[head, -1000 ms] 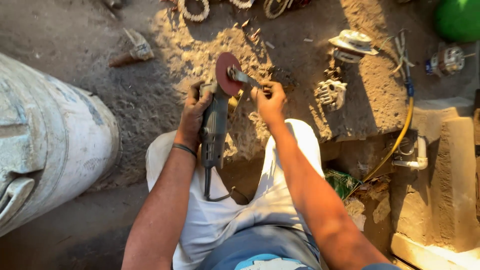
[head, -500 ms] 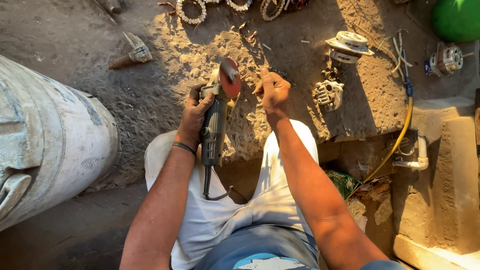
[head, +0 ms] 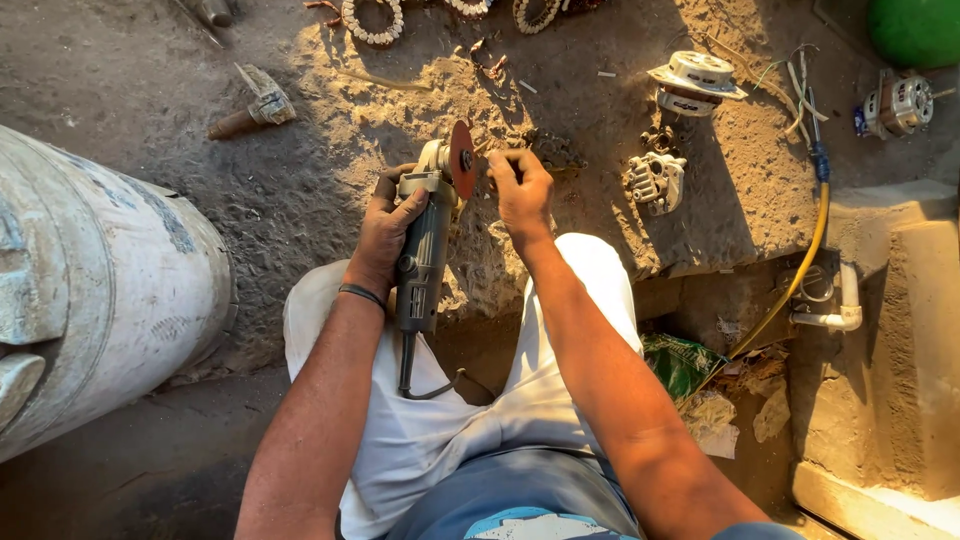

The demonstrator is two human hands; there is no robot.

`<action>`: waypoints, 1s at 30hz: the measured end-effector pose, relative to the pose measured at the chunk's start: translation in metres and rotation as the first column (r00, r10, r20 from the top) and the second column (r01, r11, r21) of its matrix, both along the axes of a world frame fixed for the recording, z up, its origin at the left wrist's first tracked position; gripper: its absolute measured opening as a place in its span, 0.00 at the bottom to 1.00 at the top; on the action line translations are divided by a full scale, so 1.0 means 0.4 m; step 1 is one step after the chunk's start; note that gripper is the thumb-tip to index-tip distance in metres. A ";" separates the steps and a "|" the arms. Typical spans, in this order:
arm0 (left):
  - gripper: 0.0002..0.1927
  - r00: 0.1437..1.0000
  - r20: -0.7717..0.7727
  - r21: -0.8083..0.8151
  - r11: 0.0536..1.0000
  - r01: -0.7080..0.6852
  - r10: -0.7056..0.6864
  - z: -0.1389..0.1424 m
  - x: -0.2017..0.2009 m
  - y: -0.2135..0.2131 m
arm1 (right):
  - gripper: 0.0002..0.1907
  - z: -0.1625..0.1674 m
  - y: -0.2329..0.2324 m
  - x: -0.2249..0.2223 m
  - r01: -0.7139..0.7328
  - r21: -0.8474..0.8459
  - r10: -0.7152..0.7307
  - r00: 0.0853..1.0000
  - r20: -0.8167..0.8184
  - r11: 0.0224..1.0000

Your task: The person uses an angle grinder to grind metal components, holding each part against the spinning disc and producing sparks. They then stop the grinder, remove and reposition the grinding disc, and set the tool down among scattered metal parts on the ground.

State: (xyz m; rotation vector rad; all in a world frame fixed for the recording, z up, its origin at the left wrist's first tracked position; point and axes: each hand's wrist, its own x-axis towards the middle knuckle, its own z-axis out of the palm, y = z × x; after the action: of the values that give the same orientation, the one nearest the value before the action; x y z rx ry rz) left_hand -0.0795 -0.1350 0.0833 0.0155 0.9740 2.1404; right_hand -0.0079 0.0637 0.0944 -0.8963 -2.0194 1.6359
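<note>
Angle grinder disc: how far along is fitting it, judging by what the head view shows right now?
The reddish disc already sits on the angle grinder, which the left hand grips by the body. The right hand is at the disc's hub, fingers pinched there. Whether it is fully tightened cannot be told. No cutting shows yet; the motor parts lie untouched on the ground.

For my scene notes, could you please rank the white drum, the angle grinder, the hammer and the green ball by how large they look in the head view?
1. White drum, though nearest the camera.
2. Angle grinder.
3. Green ball and hammer: unsure, since the frame edge cuts the ball off.
</note>
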 end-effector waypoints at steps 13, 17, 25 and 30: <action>0.21 0.999 -0.042 -0.088 0.996 0.013 -0.016 0.045 -0.002 -0.003 | 0.26 0.091 0.012 -0.036 -0.257 -0.436 0.257 0.965 -0.059 0.863; 0.21 1.000 0.018 -0.028 1.000 0.013 -0.012 0.040 -0.002 -0.007 | 0.25 0.061 0.023 -0.029 -0.300 -0.534 0.275 0.953 -0.129 0.790; 0.20 0.995 0.095 -0.121 0.993 -0.013 0.025 -0.027 -0.012 -0.006 | 0.12 -0.060 0.043 -0.020 -0.086 -0.809 0.070 0.996 -0.055 0.582; 0.22 0.972 0.221 -0.078 0.995 -0.065 0.081 -0.051 -0.027 -0.021 | 0.03 0.070 -0.030 -0.058 -0.208 -0.838 -0.001 0.970 -0.242 0.505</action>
State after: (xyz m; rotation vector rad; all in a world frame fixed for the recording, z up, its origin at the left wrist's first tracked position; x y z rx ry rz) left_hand -0.0904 -0.1433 0.0631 -0.2946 0.9278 2.1179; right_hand -0.0311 0.0516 0.1226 -0.8112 -1.0059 2.7512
